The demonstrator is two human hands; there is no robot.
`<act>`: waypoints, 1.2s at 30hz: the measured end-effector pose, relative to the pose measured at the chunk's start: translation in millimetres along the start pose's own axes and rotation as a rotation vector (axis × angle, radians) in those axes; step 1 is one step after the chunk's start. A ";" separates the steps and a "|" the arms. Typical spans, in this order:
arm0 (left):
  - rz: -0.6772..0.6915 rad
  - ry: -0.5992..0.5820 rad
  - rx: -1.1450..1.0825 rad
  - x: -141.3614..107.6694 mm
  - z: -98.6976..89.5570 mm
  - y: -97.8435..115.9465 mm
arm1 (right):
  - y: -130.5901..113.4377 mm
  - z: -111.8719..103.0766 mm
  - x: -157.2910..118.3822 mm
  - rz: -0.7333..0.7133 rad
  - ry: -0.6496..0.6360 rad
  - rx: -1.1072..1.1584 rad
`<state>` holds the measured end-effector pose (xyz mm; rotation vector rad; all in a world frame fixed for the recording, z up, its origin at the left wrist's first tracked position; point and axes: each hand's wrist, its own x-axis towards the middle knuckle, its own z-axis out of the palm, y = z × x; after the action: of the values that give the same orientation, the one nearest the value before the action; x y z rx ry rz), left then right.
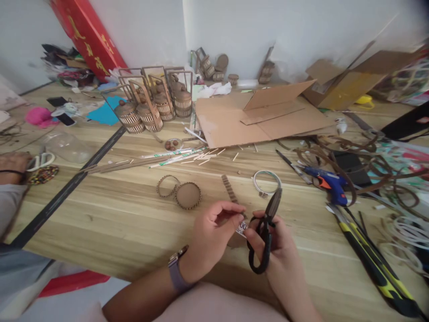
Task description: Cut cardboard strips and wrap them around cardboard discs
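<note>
My right hand (283, 252) is closed around a pair of black-handled scissors (259, 252), whose blades point up and away from me. Its thumb and a finger also meet a short white strip printed with dark figures (241, 227). On the strip's other side, my left hand (214, 235), with a watch on its wrist, is closed in a pinch. A brown ribbed strip (229, 188) runs out beyond the left fingertips; whether it joins the printed one is hidden. Left of my hands lie a round brown tray-like piece (188, 196) with a patterned rim and a thin ring (167, 185).
Small lidded baskets with handles (161, 105) stand at the back beside a flat cardboard sheet (228, 120). A white hoop (267, 182), a blue glue gun (330, 181) and yellow-black cutters (372, 264) lie rightward. Another person's hand (13, 167) rests far left near white-handled scissors (42, 162).
</note>
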<state>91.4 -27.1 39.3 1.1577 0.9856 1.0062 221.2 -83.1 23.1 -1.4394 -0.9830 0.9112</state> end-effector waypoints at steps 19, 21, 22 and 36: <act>0.158 -0.002 0.116 3.3 -2.8 11.4 | 2.0 -26.6 -7.7 0.134 -0.485 -0.216; 0.169 -0.006 0.131 3.6 -2.7 10.2 | 0.8 -25.8 -7.6 0.148 -0.463 -0.195; 0.176 -0.007 0.138 3.8 -2.7 9.5 | 0.2 -25.4 -7.6 0.150 -0.451 -0.188; 0.188 -0.018 0.116 1.8 -2.0 9.1 | -0.5 -22.9 -13.9 0.136 -0.421 -0.100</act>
<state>89.0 -23.8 47.9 1.3733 0.9440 1.0964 237.5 -104.2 25.7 -1.4405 -1.2637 1.3164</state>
